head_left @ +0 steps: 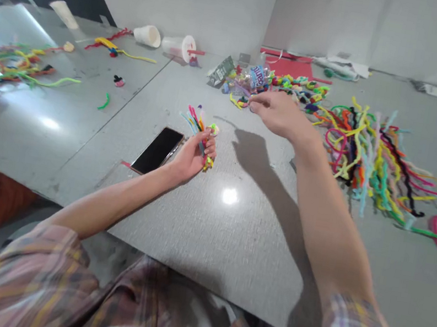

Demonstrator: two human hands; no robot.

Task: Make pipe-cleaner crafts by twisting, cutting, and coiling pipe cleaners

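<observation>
My left hand is closed around a small bundle of short coloured pipe cleaners. Their pink, orange and blue ends stick out above the fingers, and a yellow-green end shows below. A black-screened phone lies beside that hand on the grey table. Farther forward, my right hand has its fingertips pinched together; whatever they hold, if anything, is too small to make out. Near those fingertips sit a small yellow and red twisted piece and a clear plastic bottle with a blue label.
A large heap of loose pipe cleaners spreads at the right, another tangle at the far left. Along the back lie paper cups, a green wrapper and a red sheet. A seam crosses the tabletop at left.
</observation>
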